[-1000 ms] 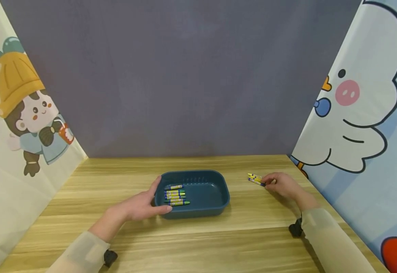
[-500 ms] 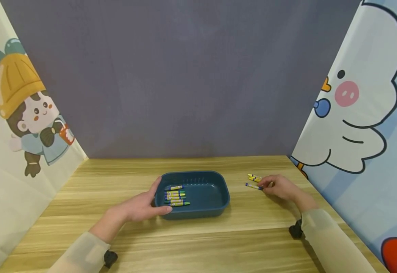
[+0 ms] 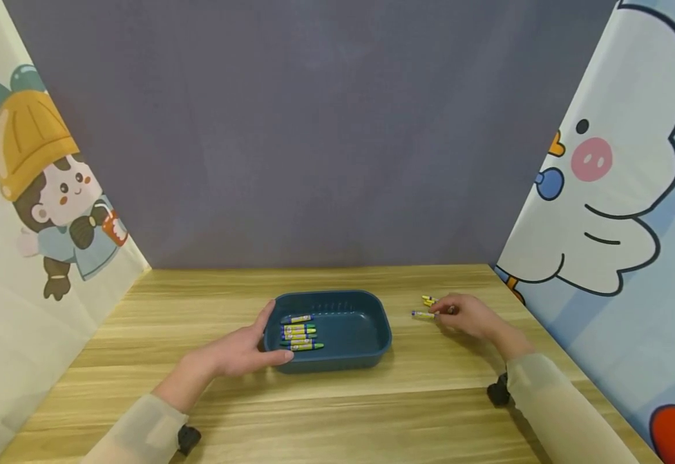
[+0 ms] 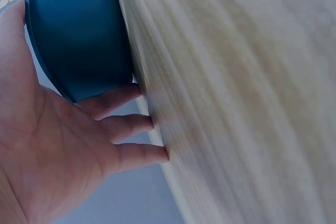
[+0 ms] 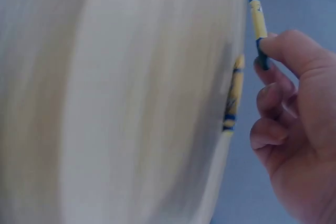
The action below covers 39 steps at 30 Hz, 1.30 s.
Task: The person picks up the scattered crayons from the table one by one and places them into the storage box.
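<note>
Left hand: The left hand is at the tray's left end, spread wide, thumb laid over the near rim. From the wrist I see 3 straight fingers reaching down to the table.
Tray: The dark blue tray sits flat on the table, between the 2 hands.
Tray crayons: The tray crayons lie in a rough stack of rows at the left end, most pointing right, some tips green. I can't get a sure count.
Right hand: The right hand is to the right of the tray, thumb and finger pinching 1 crayon, other fingers bent.
Held crayon: Yellow wrapper, blue end, dark tip by the thumb; it is clear of the table, its blue end towards the tray.
Loose crayons: 2 yellow ends of loose crayons show on the table just beyond the right fingers.
Labels: Wrappers carry dark print on yellow, too small and blurred to read; I make out no brand.
Table: The table has striped wood grain.
</note>
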Each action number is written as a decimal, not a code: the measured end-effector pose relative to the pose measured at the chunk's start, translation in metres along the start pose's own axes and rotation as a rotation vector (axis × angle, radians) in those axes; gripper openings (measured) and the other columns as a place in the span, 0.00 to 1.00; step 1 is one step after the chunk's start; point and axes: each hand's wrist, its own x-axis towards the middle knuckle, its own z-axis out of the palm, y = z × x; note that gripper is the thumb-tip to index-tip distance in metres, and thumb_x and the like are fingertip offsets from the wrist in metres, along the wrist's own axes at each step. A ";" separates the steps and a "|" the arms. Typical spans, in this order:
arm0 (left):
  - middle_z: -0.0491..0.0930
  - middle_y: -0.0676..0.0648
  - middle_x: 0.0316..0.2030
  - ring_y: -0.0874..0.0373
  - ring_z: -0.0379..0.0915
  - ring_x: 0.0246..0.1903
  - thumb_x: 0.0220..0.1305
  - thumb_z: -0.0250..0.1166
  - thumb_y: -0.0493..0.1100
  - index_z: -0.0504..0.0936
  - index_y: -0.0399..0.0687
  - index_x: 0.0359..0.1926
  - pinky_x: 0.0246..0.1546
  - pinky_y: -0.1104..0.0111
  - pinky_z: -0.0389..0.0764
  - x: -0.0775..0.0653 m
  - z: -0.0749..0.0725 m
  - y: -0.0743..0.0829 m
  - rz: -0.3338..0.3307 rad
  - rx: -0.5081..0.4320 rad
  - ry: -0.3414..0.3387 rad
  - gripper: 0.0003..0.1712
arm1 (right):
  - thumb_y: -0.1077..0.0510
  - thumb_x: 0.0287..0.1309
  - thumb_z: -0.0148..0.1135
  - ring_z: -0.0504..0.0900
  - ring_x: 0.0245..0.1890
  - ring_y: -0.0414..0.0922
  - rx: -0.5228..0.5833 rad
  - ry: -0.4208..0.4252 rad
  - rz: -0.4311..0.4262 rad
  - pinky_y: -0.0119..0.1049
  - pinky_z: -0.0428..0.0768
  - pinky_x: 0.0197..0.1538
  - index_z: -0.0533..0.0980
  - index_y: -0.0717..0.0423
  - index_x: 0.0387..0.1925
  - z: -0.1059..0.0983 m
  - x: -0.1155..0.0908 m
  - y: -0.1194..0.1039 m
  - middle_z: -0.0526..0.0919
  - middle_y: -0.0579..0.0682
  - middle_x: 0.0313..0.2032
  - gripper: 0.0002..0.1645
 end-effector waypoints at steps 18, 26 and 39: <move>0.90 0.42 0.50 0.53 0.86 0.50 0.70 0.68 0.75 0.26 0.49 0.90 0.64 0.44 0.81 0.001 -0.001 0.004 0.023 -0.012 -0.005 0.75 | 0.57 0.76 0.69 0.72 0.25 0.37 0.144 0.044 -0.220 0.33 0.73 0.29 0.90 0.49 0.54 0.008 0.032 -0.098 0.87 0.48 0.43 0.11; 0.88 0.38 0.57 0.49 0.85 0.57 0.70 0.68 0.74 0.26 0.48 0.90 0.68 0.43 0.79 0.001 -0.001 0.002 0.030 -0.020 -0.003 0.75 | 0.57 0.77 0.68 0.73 0.26 0.37 0.170 -0.035 -0.271 0.34 0.75 0.32 0.90 0.50 0.55 0.034 0.055 -0.149 0.88 0.50 0.47 0.12; 0.78 0.30 0.70 0.46 0.81 0.63 0.70 0.68 0.74 0.28 0.47 0.90 0.68 0.43 0.78 0.002 -0.001 0.000 0.038 -0.056 0.000 0.75 | 0.56 0.80 0.64 0.84 0.51 0.44 0.026 -0.068 -0.182 0.46 0.84 0.58 0.90 0.45 0.56 0.101 0.088 -0.207 0.88 0.48 0.53 0.12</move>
